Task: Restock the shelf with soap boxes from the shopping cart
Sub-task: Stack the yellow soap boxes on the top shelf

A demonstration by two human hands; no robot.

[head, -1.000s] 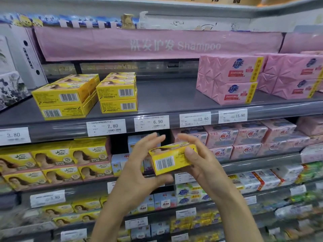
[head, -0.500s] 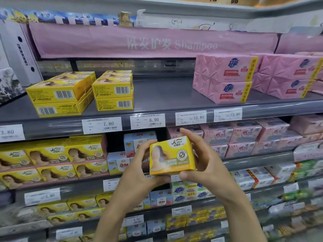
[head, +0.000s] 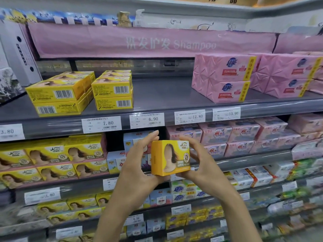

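Grey shelf (head: 157, 95) | left hand (head: 138, 165), right hand (head: 206, 168) clasp glossy yellow soap box (head: 170, 158) upright

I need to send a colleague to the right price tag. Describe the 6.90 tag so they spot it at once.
Start at the pink Shampoo banner and drop to the grey shelf beneath it. Four white tags line that shelf's front rail near the middle; the 6.90 tag is second from the left, between 7.80 and 12.80. It sits directly above the raised fingers of the left hand.
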